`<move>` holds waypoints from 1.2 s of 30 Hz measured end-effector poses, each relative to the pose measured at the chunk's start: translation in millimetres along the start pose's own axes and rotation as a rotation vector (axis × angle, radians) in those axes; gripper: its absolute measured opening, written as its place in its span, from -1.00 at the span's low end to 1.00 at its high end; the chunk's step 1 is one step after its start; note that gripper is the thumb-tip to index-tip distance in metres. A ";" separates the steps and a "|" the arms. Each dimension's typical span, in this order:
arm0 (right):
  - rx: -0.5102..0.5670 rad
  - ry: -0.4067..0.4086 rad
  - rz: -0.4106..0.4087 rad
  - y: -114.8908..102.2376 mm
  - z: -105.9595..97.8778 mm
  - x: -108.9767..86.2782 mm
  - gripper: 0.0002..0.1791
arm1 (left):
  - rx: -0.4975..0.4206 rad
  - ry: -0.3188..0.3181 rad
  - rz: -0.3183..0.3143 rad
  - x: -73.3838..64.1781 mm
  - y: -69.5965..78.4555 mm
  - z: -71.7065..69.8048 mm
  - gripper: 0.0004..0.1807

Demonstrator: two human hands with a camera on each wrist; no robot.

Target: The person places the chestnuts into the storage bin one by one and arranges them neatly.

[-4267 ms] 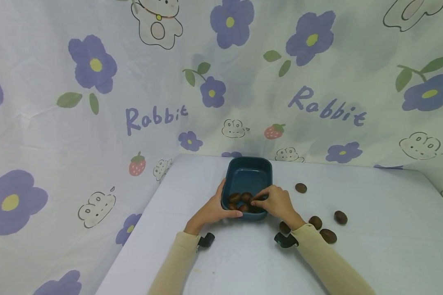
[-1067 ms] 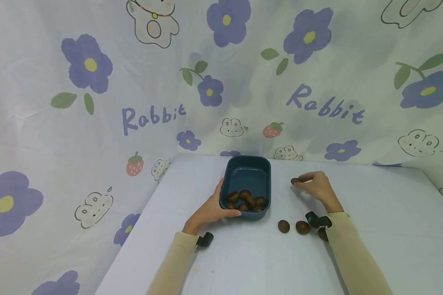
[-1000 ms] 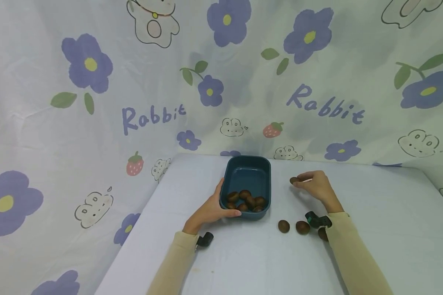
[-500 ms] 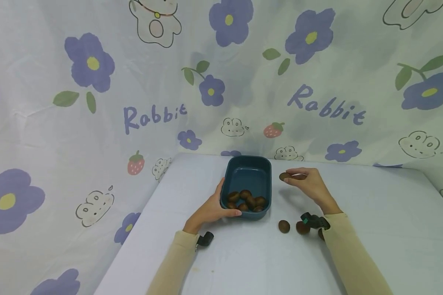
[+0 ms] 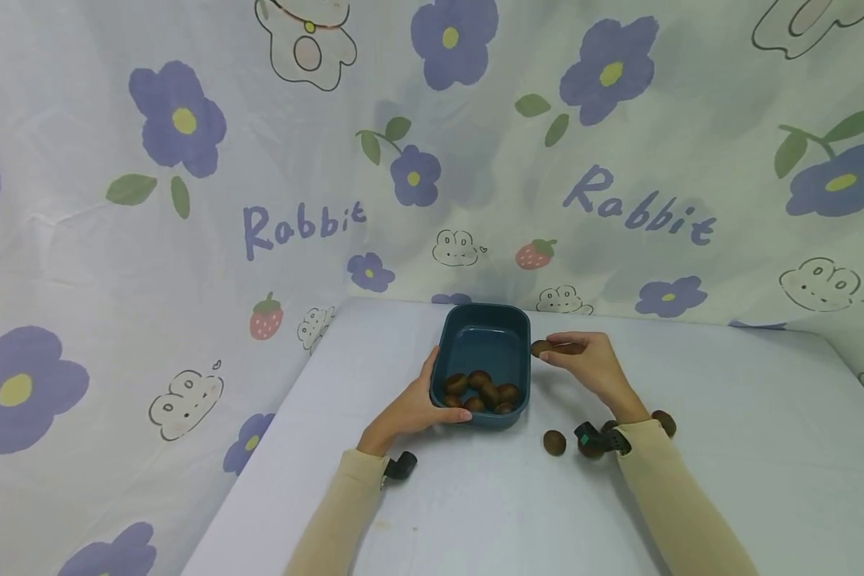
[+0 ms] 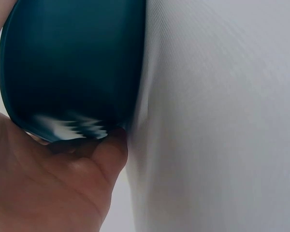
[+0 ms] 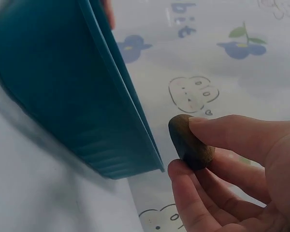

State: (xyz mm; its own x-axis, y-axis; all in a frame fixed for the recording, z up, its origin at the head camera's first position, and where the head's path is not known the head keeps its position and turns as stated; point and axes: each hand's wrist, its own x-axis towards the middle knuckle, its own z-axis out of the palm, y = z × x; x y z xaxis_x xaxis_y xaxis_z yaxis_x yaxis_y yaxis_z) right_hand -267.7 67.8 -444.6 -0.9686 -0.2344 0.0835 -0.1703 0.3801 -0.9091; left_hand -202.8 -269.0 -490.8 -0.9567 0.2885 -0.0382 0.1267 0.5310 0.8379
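A dark teal rectangular box stands on the white table with several brown chestnuts gathered at its near end. My left hand grips the box by its near left corner, thumb along the near wall; the left wrist view shows that hand against the box's outer side. Just off the box's right rim, my right hand pinches one chestnut. In the right wrist view this oval chestnut sits between thumb and fingertips, apart from the box wall.
Several loose chestnuts lie on the table to the right: one near the box, another partly behind the wrist camera, another beside the right sleeve. A printed cloth hangs behind the table.
My right hand has picked a chestnut up from the table at the right and carried it left to the box's right rim. The left hand and box have stayed in place.
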 end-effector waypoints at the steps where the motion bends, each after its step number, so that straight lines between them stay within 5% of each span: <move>1: 0.001 -0.002 -0.003 0.3 1.3 0.3 -0.48 | 0.001 0.000 0.000 0.1 0.0 0.1 0.56; 36: -0.150 -0.027 -0.108 -4.4 36.9 -1.7 -0.63 | -0.028 -0.006 0.019 0.4 0.6 0.1 0.56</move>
State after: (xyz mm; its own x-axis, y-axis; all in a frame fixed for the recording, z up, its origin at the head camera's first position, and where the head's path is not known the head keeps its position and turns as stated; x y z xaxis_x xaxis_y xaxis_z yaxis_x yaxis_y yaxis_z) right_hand -258.7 33.5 -455.8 -0.9383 -0.3043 0.1641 -0.3000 0.4804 -0.8242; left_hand -203.1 -268.5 -490.4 -0.9527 0.3027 -0.0255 0.1369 0.5029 0.8534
